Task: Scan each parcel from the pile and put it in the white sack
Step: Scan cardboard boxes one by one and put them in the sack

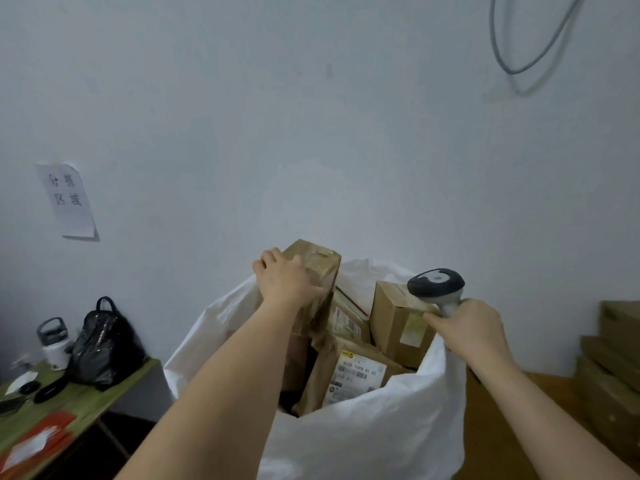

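Observation:
A tall white sack (363,438) stands open in front of me with several cardboard parcels inside. My left hand (285,280) grips the top end of a long brown taped parcel (317,271) that stands upright at the sack's left side, partly inside it. My right hand (474,327) holds a grey barcode scanner (436,284) by its handle at the sack's right rim. A labelled parcel (356,375) and a plain box (398,317) lie inside the sack.
A green table (79,400) at the left carries a black bag (104,344), a white bottle (55,344) and an orange envelope (38,438). Brown cartons (613,368) are stacked at the right. A paper sign (67,200) hangs on the white wall.

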